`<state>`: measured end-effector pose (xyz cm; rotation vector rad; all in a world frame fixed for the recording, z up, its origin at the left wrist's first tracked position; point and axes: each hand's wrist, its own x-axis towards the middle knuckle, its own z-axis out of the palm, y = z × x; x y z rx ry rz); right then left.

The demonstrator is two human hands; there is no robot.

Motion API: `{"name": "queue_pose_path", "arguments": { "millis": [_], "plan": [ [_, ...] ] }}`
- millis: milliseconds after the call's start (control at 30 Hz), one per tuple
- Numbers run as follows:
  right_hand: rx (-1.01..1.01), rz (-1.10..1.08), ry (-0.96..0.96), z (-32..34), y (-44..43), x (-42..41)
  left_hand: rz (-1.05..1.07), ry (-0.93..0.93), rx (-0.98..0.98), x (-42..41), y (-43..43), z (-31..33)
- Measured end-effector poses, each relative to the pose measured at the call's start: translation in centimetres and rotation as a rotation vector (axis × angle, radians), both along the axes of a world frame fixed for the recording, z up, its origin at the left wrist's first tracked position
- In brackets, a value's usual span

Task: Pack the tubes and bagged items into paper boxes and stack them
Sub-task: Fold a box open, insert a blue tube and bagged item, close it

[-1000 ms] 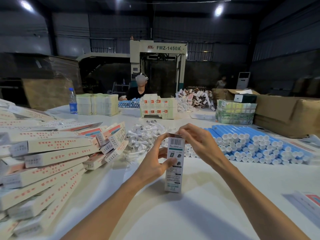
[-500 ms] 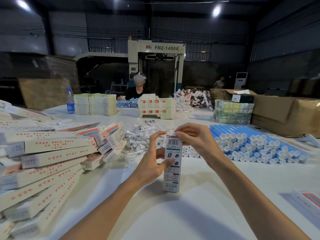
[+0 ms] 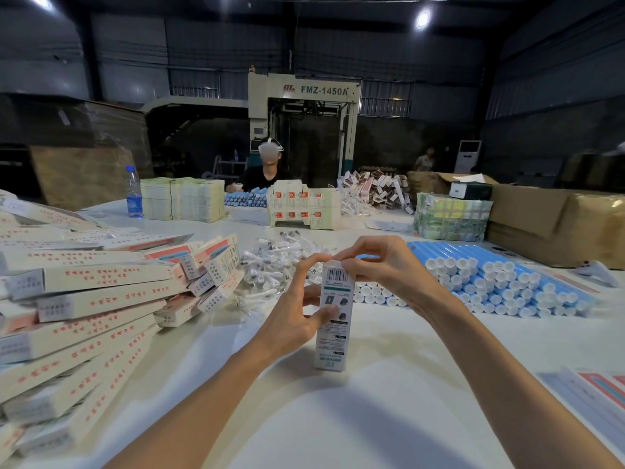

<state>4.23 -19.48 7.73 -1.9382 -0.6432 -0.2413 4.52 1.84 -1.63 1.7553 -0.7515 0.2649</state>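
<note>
A wide white desk [image 3: 372, 418] fills a dim warehouse with dark corrugated walls and bright ceiling lamps. Behind it stands a pale machine [image 3: 304, 106] marked FMZ-1450A, and another person [image 3: 267, 174] sits at the far side. A heap of filled paper boxes [image 3: 84, 299] lies on the left, a loose pile of clear bagged items [image 3: 270, 262] sits in the middle, and rows of blue tubes [image 3: 490, 275] with white caps lie on the right, near brown cartons [image 3: 558, 225].

One narrow paper box [image 3: 333, 333] stands upright on the desk, near the centre. The left hand [image 3: 297, 313] grips its side, thumb across the printed front. The right hand [image 3: 382, 265] reaches over the top, and its fingers [image 3: 348, 265] pinch the box's upper edge beside the barcode.
</note>
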Motion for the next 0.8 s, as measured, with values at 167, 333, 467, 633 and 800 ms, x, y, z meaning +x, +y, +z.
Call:
{"name": "queue_pose_path", "arguments": {
  "millis": [167, 333, 467, 633, 800],
  "plan": [
    [0.0, 0.028, -0.012, -0.9, -0.4, -0.2, 0.025, 0.003, -0.005, 0.1, 0.2, 0.0],
    [-0.029, -0.095, -0.188, -3.5, 0.0, -0.4, 0.054, -0.009, -0.011, 0.6, -0.2, -0.1],
    [0.093, -0.116, -0.191, -4.2, 0.7, -0.4, 0.058, -0.024, 0.001, 0.7, -0.1, -0.3],
    [0.072, -0.166, -0.212, -4.2, 1.0, -0.2, 0.058, -0.023, -0.021, 1.0, -0.2, -0.6],
    [0.259, -0.04, -0.042, -6.5, 1.1, -0.8, 0.09, -0.017, -0.1, 0.5, -0.4, -0.3]
  ]
}}
